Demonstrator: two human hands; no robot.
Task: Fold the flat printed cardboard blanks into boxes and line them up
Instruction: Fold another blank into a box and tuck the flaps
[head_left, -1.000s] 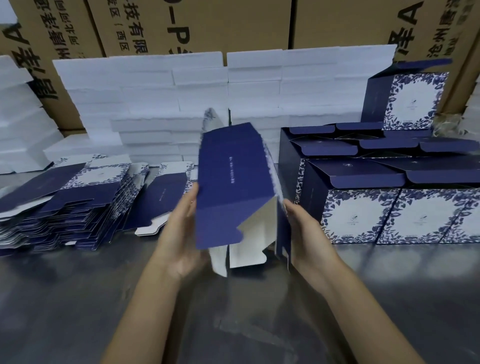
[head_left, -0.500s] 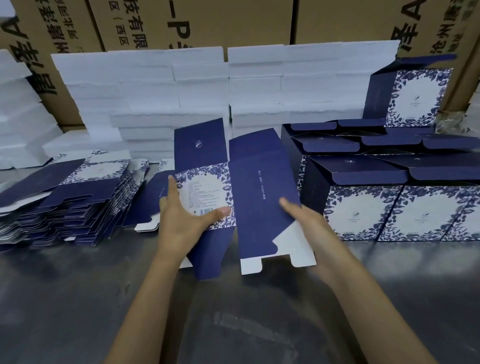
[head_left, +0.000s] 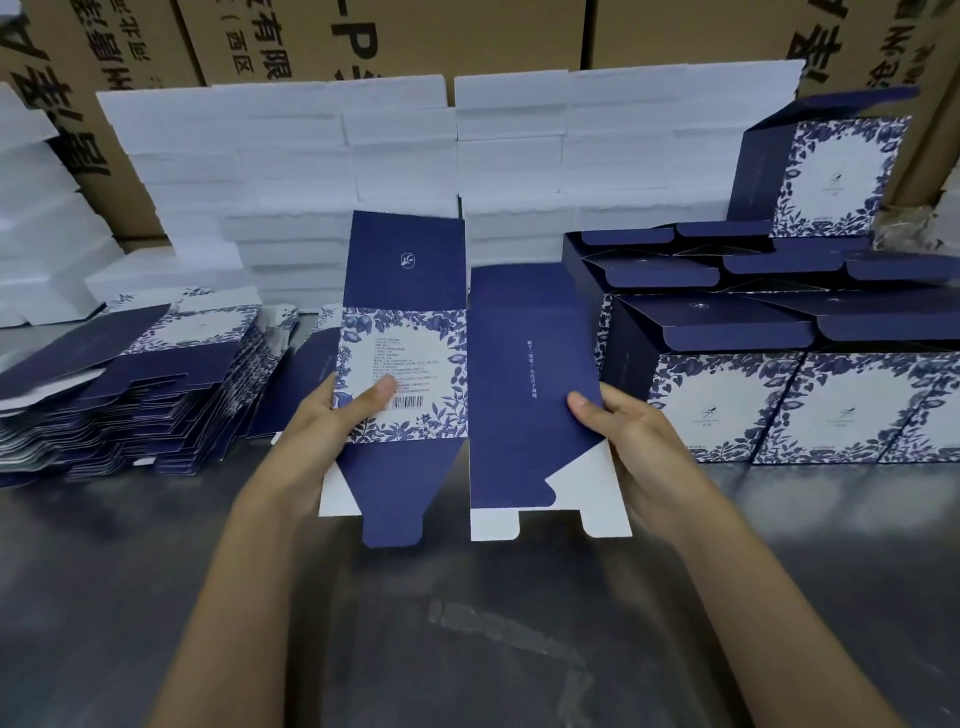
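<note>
Blank (head_left: 467, 374) held up, unfolded, many boxes already made

Head view: left hand (head_left: 332, 421) pinches the blank's floral panel, thumb on its face; right hand (head_left: 618, 431) grips its plain blue panel at the edge. Right of the blank, folded boxes (head_left: 779, 395) stand lined up in rows; left of it a stack of flat blanks (head_left: 130, 384) waits, so much folding seems left

Navy blank (head_left: 519, 384) with blue-floral white panel, white foam slabs (head_left: 322, 156), brown cartons (head_left: 675, 31)
</note>
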